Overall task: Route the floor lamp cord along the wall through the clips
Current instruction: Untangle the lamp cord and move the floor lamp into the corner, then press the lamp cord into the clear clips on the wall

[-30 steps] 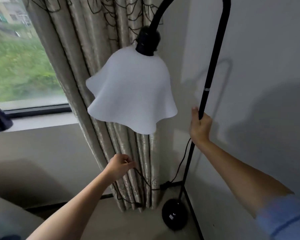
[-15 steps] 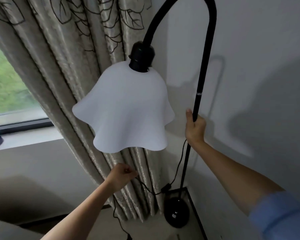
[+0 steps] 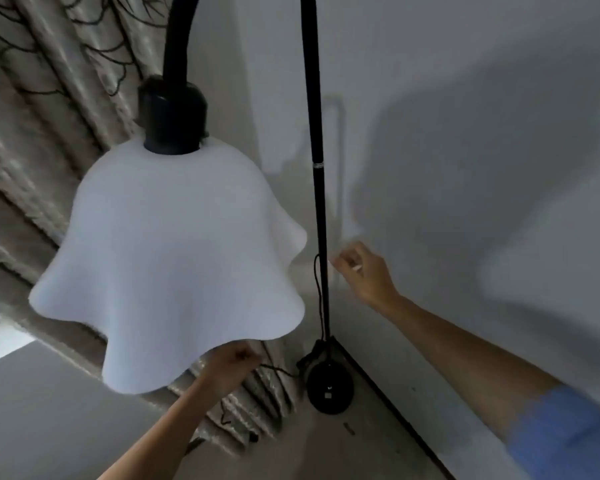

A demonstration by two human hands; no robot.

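Note:
A black floor lamp stands in the room corner, its thin pole [image 3: 321, 216] rising from a round black base [image 3: 329, 389]. Its white wavy shade [image 3: 174, 268] hangs in front of me and hides part of my left hand. The thin black cord [image 3: 316, 282] runs down beside the pole, then leftward near the floor [image 3: 278, 370] to my left hand [image 3: 231, 367], which is closed on it. My right hand [image 3: 364, 271] is just right of the pole, off it, fingers loosely curled and blurred. I see no clips on the wall.
A beige patterned curtain [image 3: 39, 133] hangs at the left, reaching the floor behind the shade. The plain grey wall [image 3: 465, 168] fills the right side, with a dark baseboard [image 3: 388, 400] along the floor. A strip of window sill [image 3: 0, 344] shows at the far left.
My right hand has let go of the lamp pole and moved slightly right of it. The view has moved closer and lower toward the corner. My left hand keeps the cord.

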